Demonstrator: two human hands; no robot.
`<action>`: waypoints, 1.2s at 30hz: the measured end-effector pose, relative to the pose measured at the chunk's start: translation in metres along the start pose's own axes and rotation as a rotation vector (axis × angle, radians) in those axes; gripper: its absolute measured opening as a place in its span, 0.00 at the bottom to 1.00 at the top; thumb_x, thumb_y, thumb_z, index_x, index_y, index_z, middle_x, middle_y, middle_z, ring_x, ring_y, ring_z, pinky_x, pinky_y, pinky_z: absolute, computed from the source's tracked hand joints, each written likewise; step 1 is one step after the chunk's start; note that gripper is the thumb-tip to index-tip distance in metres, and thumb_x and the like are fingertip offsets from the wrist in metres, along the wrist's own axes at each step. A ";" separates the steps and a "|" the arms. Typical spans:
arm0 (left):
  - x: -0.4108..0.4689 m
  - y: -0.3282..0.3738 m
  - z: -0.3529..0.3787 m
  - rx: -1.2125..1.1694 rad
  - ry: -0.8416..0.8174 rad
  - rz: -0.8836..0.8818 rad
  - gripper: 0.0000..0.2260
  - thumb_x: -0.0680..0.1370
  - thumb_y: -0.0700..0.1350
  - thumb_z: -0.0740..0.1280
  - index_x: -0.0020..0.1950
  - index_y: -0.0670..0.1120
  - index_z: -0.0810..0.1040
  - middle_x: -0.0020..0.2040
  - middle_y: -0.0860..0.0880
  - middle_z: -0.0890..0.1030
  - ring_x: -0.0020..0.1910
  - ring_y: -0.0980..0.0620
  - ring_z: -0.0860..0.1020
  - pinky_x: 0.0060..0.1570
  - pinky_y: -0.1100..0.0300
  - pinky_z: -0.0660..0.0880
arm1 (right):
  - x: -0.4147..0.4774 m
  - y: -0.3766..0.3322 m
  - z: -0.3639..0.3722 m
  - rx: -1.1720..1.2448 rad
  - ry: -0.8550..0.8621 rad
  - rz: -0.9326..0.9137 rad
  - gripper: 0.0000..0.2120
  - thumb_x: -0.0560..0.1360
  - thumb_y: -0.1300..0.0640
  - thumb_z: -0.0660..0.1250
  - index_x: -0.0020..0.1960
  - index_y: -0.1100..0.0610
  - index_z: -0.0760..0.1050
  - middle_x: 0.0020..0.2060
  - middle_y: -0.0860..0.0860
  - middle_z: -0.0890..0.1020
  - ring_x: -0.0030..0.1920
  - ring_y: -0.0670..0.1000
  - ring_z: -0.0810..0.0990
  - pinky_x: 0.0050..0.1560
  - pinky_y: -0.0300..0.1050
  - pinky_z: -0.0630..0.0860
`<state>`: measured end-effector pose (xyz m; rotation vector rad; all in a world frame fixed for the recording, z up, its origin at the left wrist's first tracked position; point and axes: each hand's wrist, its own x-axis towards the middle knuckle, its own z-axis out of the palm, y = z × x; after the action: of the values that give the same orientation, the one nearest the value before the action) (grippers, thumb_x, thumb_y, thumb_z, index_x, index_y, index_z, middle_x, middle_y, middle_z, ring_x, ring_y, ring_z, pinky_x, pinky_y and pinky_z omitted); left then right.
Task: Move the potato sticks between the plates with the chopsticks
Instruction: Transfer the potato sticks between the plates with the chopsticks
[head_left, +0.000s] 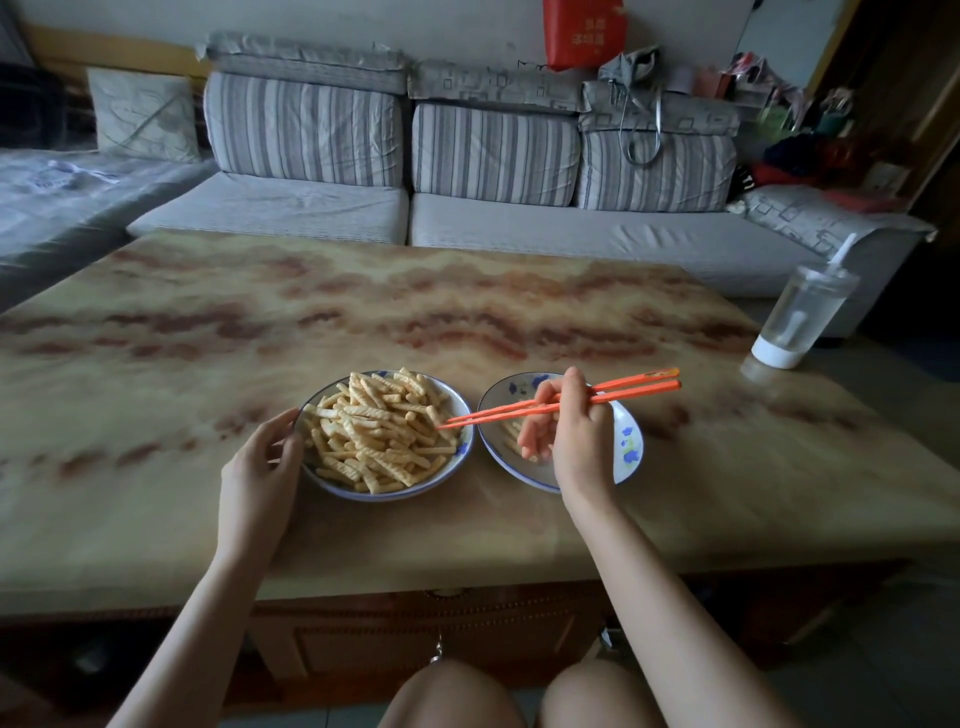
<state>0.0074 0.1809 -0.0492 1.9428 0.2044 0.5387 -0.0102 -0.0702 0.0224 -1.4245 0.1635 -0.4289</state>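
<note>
Two blue-rimmed white plates stand side by side near the table's front. The left plate (462, 452) is heaped with ridged yellow potato sticks (379, 434). The right plate (628, 441) holds only a few sticks (511, 431), partly hidden behind my fingers. My right hand (566, 431) hovers over the right plate and grips a pair of orange chopsticks (623, 391). Their tips point left and reach the right edge of the heap, with no stick between them. My left hand (260, 460) touches the left plate's left rim with thumb and curled fingers.
A clear lidded tumbler with a straw (802, 317) stands at the marbled table's (363, 312) right edge. A grey striped sofa (467, 208) runs behind the table. My knees show below the table's front edge.
</note>
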 end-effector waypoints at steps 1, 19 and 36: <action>0.000 0.000 0.000 -0.001 0.000 -0.004 0.13 0.79 0.43 0.64 0.63 0.47 0.78 0.50 0.50 0.81 0.49 0.56 0.77 0.47 0.62 0.69 | 0.001 -0.003 -0.002 0.026 0.019 -0.008 0.23 0.83 0.52 0.50 0.34 0.60 0.69 0.17 0.55 0.72 0.17 0.51 0.69 0.20 0.34 0.63; -0.001 0.000 0.000 -0.011 -0.002 0.002 0.13 0.79 0.43 0.64 0.63 0.47 0.78 0.54 0.47 0.81 0.51 0.55 0.77 0.49 0.60 0.70 | 0.018 -0.005 -0.077 -0.121 0.262 -0.120 0.21 0.82 0.56 0.51 0.35 0.62 0.70 0.17 0.54 0.73 0.17 0.51 0.69 0.19 0.34 0.61; -0.002 0.005 -0.001 0.008 0.002 0.006 0.13 0.79 0.43 0.64 0.63 0.45 0.78 0.55 0.48 0.81 0.50 0.57 0.75 0.48 0.63 0.67 | -0.021 -0.016 0.013 0.059 -0.210 -0.140 0.22 0.83 0.55 0.49 0.35 0.60 0.70 0.17 0.54 0.72 0.16 0.49 0.68 0.19 0.34 0.60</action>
<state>0.0044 0.1784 -0.0450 1.9511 0.2027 0.5444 -0.0277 -0.0518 0.0375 -1.4178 -0.1186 -0.3921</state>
